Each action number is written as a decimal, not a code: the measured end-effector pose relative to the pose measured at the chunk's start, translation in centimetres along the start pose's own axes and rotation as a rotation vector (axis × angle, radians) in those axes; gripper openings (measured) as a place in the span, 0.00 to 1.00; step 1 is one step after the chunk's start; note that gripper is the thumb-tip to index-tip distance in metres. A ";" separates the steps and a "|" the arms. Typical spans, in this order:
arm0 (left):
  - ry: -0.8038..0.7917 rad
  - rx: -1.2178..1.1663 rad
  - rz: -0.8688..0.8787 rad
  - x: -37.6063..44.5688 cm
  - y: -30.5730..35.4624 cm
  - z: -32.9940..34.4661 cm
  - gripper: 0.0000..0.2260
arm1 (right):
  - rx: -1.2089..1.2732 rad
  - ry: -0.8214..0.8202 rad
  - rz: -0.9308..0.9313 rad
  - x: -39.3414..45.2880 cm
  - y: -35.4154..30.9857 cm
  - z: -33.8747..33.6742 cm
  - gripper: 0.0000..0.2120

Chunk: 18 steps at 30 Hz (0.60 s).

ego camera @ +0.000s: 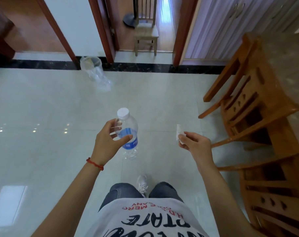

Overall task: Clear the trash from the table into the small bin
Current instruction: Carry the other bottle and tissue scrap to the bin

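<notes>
Gripped between curled fingers and thumb of the left hand (109, 141), a clear plastic water bottle (128, 134) with a white cap and a blue label stands nearly upright in the air above a pale tiled floor (42, 108), the thumb lying across the label and the crumpled base hanging below the hand. Just to its right, well apart from the bottle, the right hand (194, 146) pinches a small crumpled scrap of white paper (179, 134) at its fingertips, most of the scrap sticking up above the fingers. A red string bracelet (95, 163) circles the left wrist. Ahead, across open floor, a small bin (92, 65) lined with a clear plastic bag stands against the dark skirting beside a door frame, the loose bag trailing onto the tiles. Wooden chairs (247, 108) and the edge of a marble-topped table (292, 79) crowd the right side. A smaller wooden chair (146, 31) stands in the doorway beyond.
</notes>
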<state>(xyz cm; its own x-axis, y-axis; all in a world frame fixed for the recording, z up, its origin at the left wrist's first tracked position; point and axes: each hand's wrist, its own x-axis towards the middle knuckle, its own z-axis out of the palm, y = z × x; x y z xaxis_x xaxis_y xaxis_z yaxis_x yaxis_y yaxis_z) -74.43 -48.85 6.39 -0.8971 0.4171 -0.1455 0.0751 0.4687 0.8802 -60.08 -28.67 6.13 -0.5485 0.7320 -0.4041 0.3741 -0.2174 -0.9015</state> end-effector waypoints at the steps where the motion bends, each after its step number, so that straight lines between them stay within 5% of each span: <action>1: -0.004 0.005 0.003 1.6 0.4 -0.1 0.24 | 0.010 0.012 0.006 1.1 -0.7 0.4 0.07; 18: -0.023 -0.005 0.031 31.1 8.6 5.8 0.25 | 0.007 0.026 0.026 28.2 -13.3 4.5 0.04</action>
<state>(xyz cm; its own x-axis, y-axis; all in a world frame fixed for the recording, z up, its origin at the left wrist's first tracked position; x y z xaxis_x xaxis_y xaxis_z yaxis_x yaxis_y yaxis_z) -99.18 -27.30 6.80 -0.8842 0.4492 -0.1283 0.1005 0.4511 0.8868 -83.86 -8.05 6.03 -0.5188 0.7427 -0.4234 0.3829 -0.2409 -0.8918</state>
